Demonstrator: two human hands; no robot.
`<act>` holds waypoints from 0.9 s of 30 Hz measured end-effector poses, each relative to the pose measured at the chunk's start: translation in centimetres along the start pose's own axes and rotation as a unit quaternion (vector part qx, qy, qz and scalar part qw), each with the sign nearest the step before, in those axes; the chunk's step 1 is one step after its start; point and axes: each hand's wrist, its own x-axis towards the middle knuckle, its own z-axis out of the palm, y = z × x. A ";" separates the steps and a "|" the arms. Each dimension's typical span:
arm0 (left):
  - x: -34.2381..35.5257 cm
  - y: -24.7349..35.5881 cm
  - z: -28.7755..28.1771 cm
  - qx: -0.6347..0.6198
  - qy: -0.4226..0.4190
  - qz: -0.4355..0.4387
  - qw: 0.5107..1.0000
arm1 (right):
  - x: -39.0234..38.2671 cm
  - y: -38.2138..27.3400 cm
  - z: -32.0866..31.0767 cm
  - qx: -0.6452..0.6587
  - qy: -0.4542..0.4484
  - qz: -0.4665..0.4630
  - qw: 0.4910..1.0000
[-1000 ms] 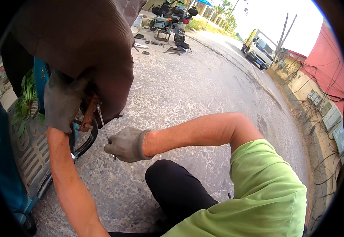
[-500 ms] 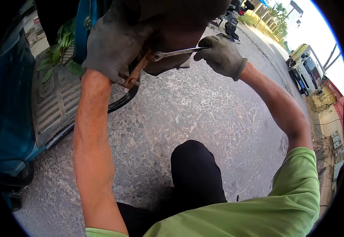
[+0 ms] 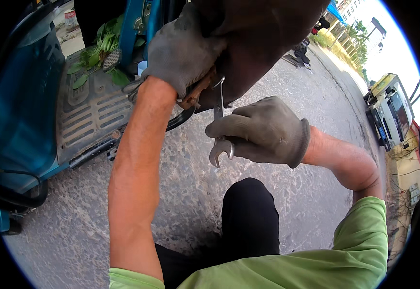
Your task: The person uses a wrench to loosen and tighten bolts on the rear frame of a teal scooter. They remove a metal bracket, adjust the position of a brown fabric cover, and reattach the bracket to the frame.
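My right hand (image 3: 265, 132), in a grey-brown work glove, is closed around a silver combination wrench (image 3: 218, 111). The wrench's open jaw sticks out below my fingers, and its far end meets a rusty metal bracket (image 3: 198, 94). My left hand (image 3: 183, 55), gloved in grey, is closed against the top of that bracket, under a dark brown cover or seat (image 3: 263, 36). What its fingers grip is hidden there. A curved black tube (image 3: 181, 118) runs just below the bracket.
At left stands a blue vehicle (image 3: 22, 101) with a slotted footboard (image 3: 92, 118), where green leafy stems (image 3: 94, 55) lie beside a pedal (image 3: 112, 60). My dark-trousered knee (image 3: 251, 207) rises in front. A white truck (image 3: 393, 111) stands off on the right.
The wrench has swung from pointing right to pointing toward me, and my right hand has come nearer with it. The whole view has shifted, moving the vehicle and left hand rightward in it.
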 end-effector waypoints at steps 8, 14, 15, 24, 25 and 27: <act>2.7 -1.8 0.8 0.010 0.090 0.096 0.991 | -2.6 6.5 10.7 -0.029 -0.072 0.191 0.978; 2.7 -2.4 1.2 0.024 0.082 0.112 0.990 | -5.8 12.4 5.1 -0.176 0.016 0.101 0.979; 2.6 -2.5 1.3 0.030 0.073 0.107 0.991 | -5.8 12.6 3.3 -0.197 0.024 0.094 0.976; 2.9 -2.3 1.2 0.100 0.004 0.097 0.990 | -2.7 6.7 -6.8 -0.294 -0.026 0.077 0.952; 2.8 -2.5 0.9 0.089 0.016 0.092 0.992 | -2.2 5.0 -7.0 -0.279 -0.030 0.054 0.958; 2.8 -2.7 0.8 0.054 0.053 0.080 0.994 | -1.8 1.9 -5.1 -0.115 0.038 0.085 0.989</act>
